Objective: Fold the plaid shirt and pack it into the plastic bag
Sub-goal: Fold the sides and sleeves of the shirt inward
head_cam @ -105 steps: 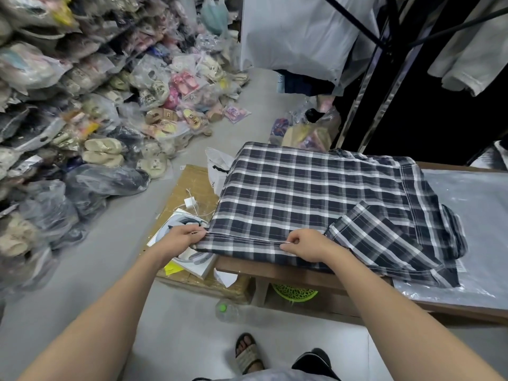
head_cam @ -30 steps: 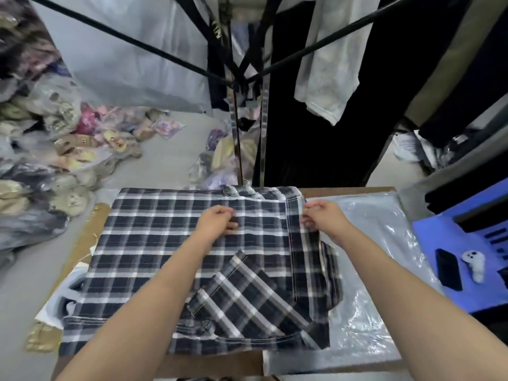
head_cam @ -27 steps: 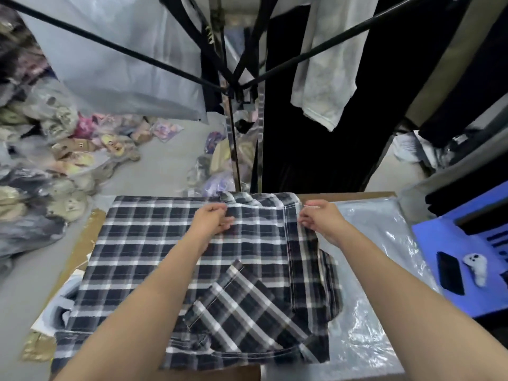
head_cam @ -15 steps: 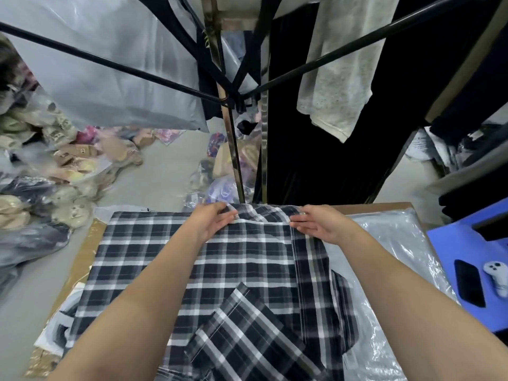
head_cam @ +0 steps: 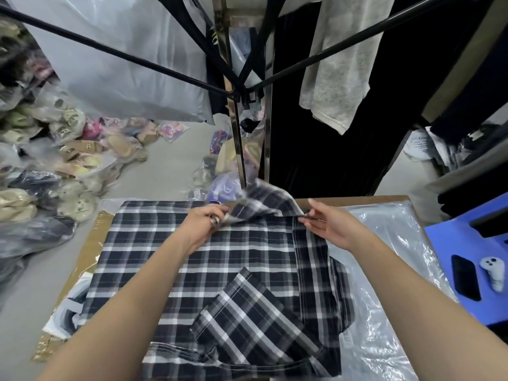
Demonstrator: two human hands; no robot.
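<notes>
Plaid shirt [head_cam: 220,273]: lies flat on the table, back panel up, right side and one sleeve already turned in, right edge resting over the plastic bag.
Far edge, the collar end [head_cam: 264,199]: raised off the cloth and blurred with motion, pinched between both hands.
Long axis: runs away from the person, hem nearest the body, collar farthest; judged from here, the next fold has to travel along that line, far end toward near end.
Left hand [head_cam: 204,225]: closed on the lifted cloth at its left, fingers curled around a bunched fold.
Right hand [head_cam: 328,225]: thumb and fingertips nip the edge where the folded-in side strip meets the top; the other fingers stay loosely spread.
Nearer hand: both sit level at the far edge, one either side of the collar, and neither leads.
Folded sleeve [head_cam: 247,312]: lies diagonally across the lower middle, and looks loose enough to slip if the top is dragged rather than carried.
Plastic bag [head_cam: 390,270]: clear, flat, crinkled, on the table right of the shirt and partly beneath it, closer to the right hand.
Table [head_cam: 349,200]: a strip of bare wood shows beyond the bag.
Beyond: a blue case [head_cam: 467,243] at far right holds a white controller [head_cam: 493,272] and a dark phone-like slab [head_cam: 466,276].
Rack [head_cam: 236,89]: black bars cross overhead, garments hanging.
Writing: none readable; a white bag at far right carries dark print, probably text, but too small to make out.
</notes>
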